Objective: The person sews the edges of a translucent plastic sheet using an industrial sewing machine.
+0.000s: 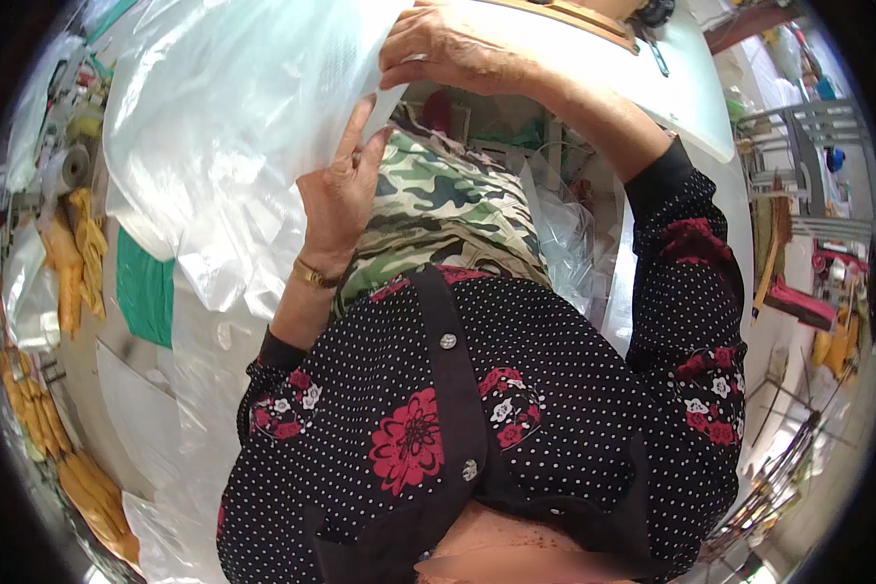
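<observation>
A large piece of clear plastic sheeting spreads over the pale table and hangs down at the left. Its edge is pinched between the thumb and fingers of my right hand, at the top centre. Just below and to the left, my left hand lies against the same edge. The index finger and thumb of that hand are stretched out and apart, while its other fingers are partly hidden by the plastic. Camouflage-patterned cloth covers my lap under both hands.
On the white tabletop at the right lie a wooden bar and a small dark tool. Green plastic and yellow gloves are at the left. A grey metal rack and a pink-red object stand at the right.
</observation>
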`<state>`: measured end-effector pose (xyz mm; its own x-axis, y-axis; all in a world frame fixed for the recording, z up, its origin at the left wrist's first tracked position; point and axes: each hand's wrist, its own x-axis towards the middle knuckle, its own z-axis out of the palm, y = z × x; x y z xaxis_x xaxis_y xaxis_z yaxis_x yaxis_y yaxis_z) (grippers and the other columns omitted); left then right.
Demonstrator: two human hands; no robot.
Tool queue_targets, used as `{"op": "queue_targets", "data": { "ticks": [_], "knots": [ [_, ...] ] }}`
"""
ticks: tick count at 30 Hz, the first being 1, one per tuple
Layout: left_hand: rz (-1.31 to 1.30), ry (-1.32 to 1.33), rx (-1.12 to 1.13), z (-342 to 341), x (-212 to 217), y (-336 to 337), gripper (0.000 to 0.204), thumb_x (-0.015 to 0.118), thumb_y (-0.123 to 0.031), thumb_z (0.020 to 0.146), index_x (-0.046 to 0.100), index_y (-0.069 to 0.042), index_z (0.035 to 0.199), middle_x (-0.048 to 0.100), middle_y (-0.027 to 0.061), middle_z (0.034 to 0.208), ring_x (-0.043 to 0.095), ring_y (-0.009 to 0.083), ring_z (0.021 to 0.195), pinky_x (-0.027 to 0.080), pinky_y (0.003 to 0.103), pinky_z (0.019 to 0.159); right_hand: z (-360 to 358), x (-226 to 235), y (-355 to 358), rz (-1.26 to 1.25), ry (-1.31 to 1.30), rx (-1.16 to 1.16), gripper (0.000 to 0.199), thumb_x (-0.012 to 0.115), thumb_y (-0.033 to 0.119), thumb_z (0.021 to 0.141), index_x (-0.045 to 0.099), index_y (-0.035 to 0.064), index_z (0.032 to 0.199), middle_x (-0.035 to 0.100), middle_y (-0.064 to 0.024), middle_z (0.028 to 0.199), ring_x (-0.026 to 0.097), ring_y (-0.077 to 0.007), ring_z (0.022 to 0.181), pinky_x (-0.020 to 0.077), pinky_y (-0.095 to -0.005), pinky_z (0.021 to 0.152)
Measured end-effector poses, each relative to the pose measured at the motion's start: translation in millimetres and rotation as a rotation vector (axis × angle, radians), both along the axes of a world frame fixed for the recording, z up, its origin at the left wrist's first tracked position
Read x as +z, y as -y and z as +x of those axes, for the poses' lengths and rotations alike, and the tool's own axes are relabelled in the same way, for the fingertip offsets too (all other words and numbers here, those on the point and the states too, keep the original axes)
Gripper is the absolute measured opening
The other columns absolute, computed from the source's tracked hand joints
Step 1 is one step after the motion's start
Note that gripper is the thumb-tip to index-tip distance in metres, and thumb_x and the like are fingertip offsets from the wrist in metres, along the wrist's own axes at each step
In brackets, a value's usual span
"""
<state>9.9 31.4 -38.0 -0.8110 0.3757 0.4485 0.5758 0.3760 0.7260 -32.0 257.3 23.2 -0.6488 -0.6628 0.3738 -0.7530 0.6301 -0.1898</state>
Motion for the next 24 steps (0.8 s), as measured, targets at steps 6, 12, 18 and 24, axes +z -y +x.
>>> {"op": "queue_targets", "data": {
  "ticks": [6, 12, 18, 24],
  "knots": [
    [-0.001, 0.094, -0.070, -4.8, 18.2, -3.5, 0.026, 0.061, -0.007, 0.093, 0.066, -0.005, 0.119, 0.064, 0.0034, 0.098, 0.051, 0.0068, 0.076, 0.045, 0.022, 0.070, -6.6, 10.5, -21.9, -0.001, -0.023, -0.098, 0.036, 0.069, 0.038, 0.083, 0.058, 0.0063, 0.070, 0.058, -0.0047, 0.077, 0.059, -0.0213, 0.088, 0.0432, -0.0360, 0.084],
    [-0.144, 0.061, -0.319, -21.6, 20.9, 2.5, 0.028, 0.054, -0.003, 0.093, 0.060, 0.001, 0.120, 0.055, 0.0084, 0.091, 0.052, 0.0168, 0.075, 0.044, 0.026, 0.071, -22.5, 10.1, -56.6, 0.142, -0.152, -0.129, 0.039, 0.068, 0.044, 0.082, 0.055, 0.0108, 0.067, 0.051, -0.0017, 0.071, 0.052, -0.0191, 0.076, 0.0353, -0.0368, 0.083],
    [-0.122, -0.117, -0.388, -26.7, 13.2, -2.1, 0.027, 0.057, 0.002, 0.087, 0.062, 0.002, 0.114, 0.054, 0.0118, 0.080, 0.056, 0.0248, 0.071, 0.045, 0.033, 0.065, -39.4, 21.0, -79.6, 0.246, -0.292, -0.162, 0.038, 0.066, 0.047, 0.082, 0.055, 0.0123, 0.073, 0.054, -0.0016, 0.077, 0.053, -0.0185, 0.082, 0.0348, -0.0385, 0.086],
    [-0.237, -0.387, -0.459, -26.1, 6.0, -31.1, 0.023, 0.062, -0.003, 0.078, 0.067, -0.004, 0.101, 0.055, 0.0108, 0.072, 0.057, 0.0309, 0.060, 0.045, 0.039, 0.053, -48.7, 1.3, -105.3, 0.322, -0.644, -0.436, 0.036, 0.068, 0.044, 0.083, 0.057, 0.0134, 0.099, 0.057, -0.0036, 0.095, 0.057, -0.0199, 0.097, 0.0369, -0.0412, 0.090]
  ]
}}
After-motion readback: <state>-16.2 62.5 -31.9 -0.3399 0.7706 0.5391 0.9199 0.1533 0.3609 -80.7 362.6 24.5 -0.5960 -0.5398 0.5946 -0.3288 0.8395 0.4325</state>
